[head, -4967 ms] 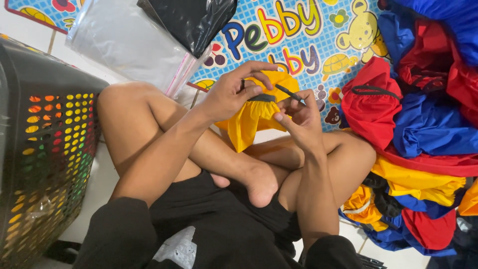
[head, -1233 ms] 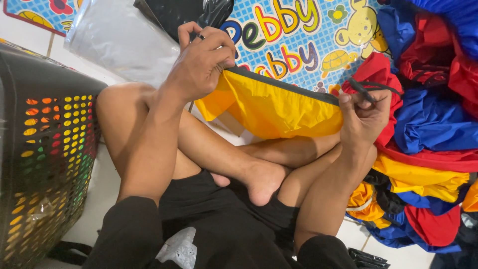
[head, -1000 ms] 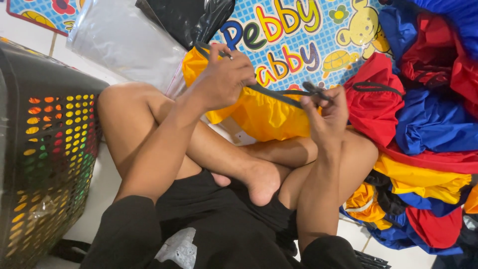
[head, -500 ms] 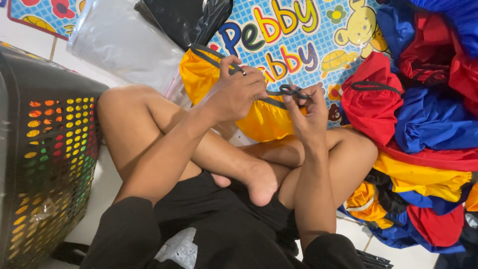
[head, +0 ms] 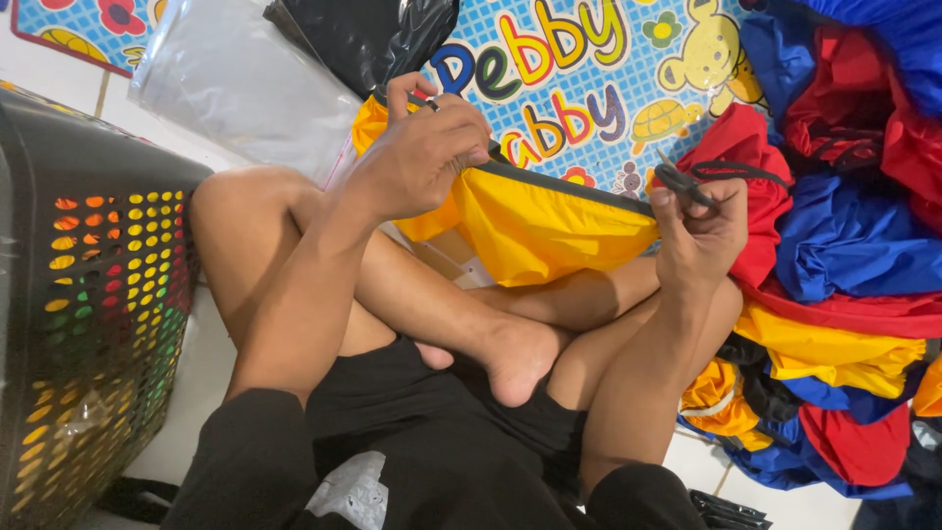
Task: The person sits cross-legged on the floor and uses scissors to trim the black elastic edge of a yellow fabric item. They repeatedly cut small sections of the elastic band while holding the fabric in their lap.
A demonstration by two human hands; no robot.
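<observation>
Head-cam view looking down at a person sitting cross-legged on a pale tiled floor, bare legs folded, black shorts at the bottom of frame. Left hand [head: 424,157] is raised and closed around one end of a yellow fabric piece [head: 535,221] w/ a dark band along its top edge. Right hand [head: 699,228] is closed on the other end, fingers pinched round a dark cord or loop [head: 687,183]; exactly what that dark bit is can't be made out. The yellow fabric hangs stretched between both hands, above the shins, sagging in the middle.

To the right, a heap of red, blue and yellow fabric [head: 844,245], touching the right knee. To the left, a black perforated basket [head: 88,294] w/ coloured items showing through its holes. Behind: a colourful cartoon play mat [head: 589,59], a clear plastic bag [head: 235,88] and a black plastic bag [head: 363,34].

Risks, as judged: the band looks taut, so a hard pull could slip it out of the right-hand pinch or strain the seam. The slack middle could drop onto the feet and bunch. The heap is close, so the piece could get mixed in w/ matching yellow ones.
</observation>
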